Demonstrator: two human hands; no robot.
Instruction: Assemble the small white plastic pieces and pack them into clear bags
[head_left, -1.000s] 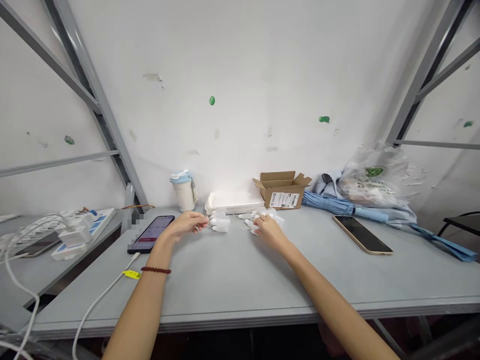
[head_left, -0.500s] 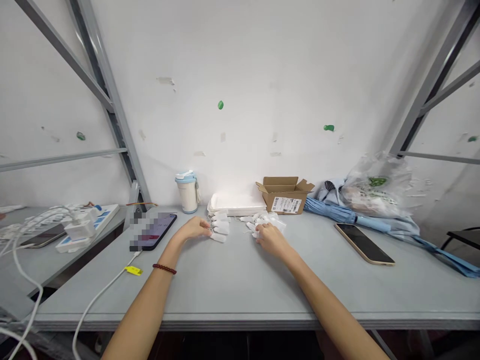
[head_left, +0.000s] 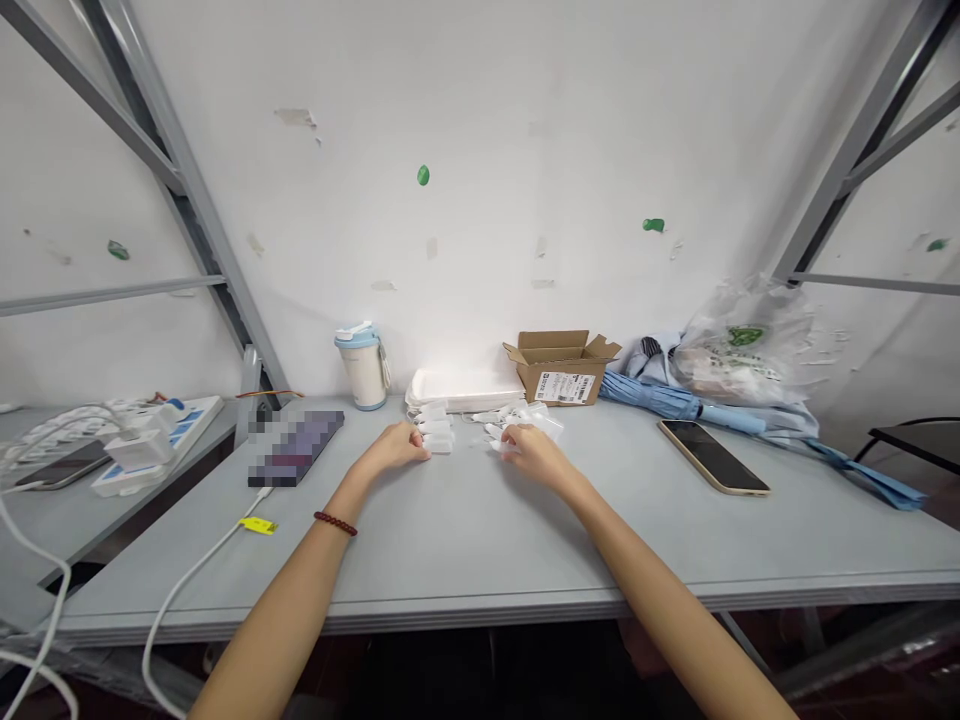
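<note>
My left hand [head_left: 395, 446] rests on the table with bent fingers, its fingertips at the left edge of a short row of small white tag-like pieces [head_left: 439, 442]. Whether anything is between those fingers is hidden. Across a narrow gap, my right hand [head_left: 534, 452] reaches into a loose pile of similar white pieces [head_left: 547, 418], some with thin string-like ends. Its fingers are curled together over a white piece at the pile's near left side. Behind both hands lies a flat white stack [head_left: 469, 388] against the wall.
An open cardboard box [head_left: 562, 370] and a cup with a blue lid [head_left: 361, 368] stand at the back. Phones lie left [head_left: 300, 448] and right [head_left: 712, 456]. A blue umbrella [head_left: 660, 398], a plastic bag [head_left: 739, 350] and a white charging cable [head_left: 199, 570] flank the work area.
The camera view has shifted a little. My left hand's fingers have drawn in beside the row's near end. My right hand stays at the pile, its fingers now slightly nearer the row.
</note>
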